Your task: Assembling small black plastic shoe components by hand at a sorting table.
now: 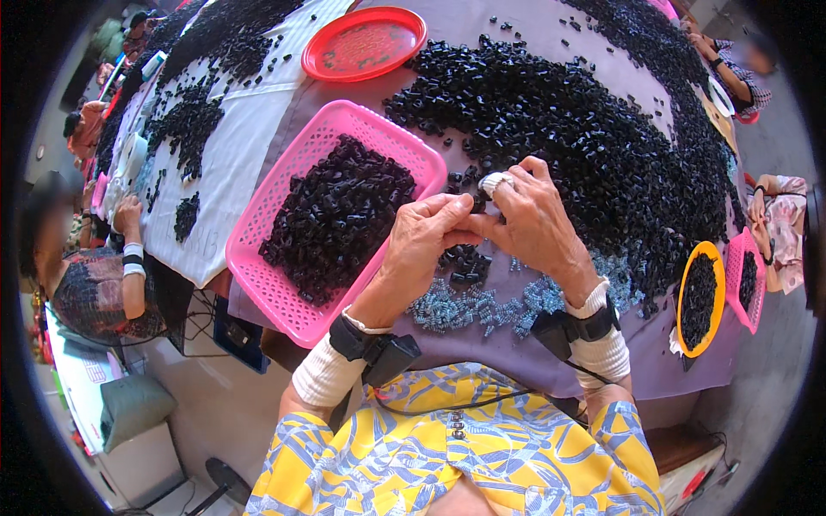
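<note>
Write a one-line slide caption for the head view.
Left hand and right hand, close together, above small black parts and pale blue pieces, beside a pink basket of more black parts.

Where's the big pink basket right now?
In the head view, the big pink basket sits left of centre, just left of the left hand, with the red tray beyond it and the black heap to its right.

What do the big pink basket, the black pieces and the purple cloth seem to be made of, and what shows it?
Big pink basket: likely moulded plastic, smooth; evenly pierced walls.
Black pieces: probably hard plastic, glossy; bright glints.
Purple cloth: apparently fabric, matt; dull surface, soft drape.
</note>
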{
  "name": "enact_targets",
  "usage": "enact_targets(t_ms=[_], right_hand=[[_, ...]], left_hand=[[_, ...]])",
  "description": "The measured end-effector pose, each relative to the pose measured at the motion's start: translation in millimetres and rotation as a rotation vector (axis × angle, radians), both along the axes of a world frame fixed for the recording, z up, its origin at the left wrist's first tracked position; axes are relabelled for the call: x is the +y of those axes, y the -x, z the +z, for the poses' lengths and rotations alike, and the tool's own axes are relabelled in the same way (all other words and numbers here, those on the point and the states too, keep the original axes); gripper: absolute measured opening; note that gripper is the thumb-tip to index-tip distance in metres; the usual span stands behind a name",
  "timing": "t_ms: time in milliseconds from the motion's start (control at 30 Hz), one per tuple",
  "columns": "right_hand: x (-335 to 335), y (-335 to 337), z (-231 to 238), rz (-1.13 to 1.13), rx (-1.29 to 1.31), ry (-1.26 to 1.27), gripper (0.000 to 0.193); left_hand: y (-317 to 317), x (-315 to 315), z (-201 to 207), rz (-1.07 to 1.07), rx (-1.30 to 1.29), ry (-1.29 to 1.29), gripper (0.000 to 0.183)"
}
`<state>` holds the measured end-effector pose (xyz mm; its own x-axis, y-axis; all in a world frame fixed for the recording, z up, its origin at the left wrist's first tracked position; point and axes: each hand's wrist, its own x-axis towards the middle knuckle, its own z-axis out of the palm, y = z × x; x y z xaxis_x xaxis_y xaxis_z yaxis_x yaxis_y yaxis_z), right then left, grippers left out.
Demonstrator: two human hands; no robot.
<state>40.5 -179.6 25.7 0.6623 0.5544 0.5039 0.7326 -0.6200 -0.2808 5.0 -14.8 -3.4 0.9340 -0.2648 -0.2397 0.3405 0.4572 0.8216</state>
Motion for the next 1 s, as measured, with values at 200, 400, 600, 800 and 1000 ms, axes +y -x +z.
enact_targets(t_ms=[200,400,600,800,1000], right_hand=[[2.7,2.2,-0.7,-0.054,0.000,0.005,0.027],[0.9,0.4,-2.5,-0.015,0.048,-0.019,0.029],[2.8,0.1,-1.2,0.018,0.071,-0.002,0.028],[4.3,-2.2,-0.8,0.042,0.069,0.016,0.026],[8.7,-0.9,-3.8,-0.006,0.043,0.028,0.028]], left_hand=[[-0.1,-1.3,0.5,0.002,-0.013,-0.006,0.024],[-0.8,0.3,1.3,-0.076,0.015,0.082,0.024],[-0.4,-0.5,1.9,-0.028,-0.003,0.086,0.022],[-0.7,-0.3,2.7,-0.001,-0.006,0.077,0.020],[2.6,4.0,0.6,0.018,0.008,0.081,0.020]])
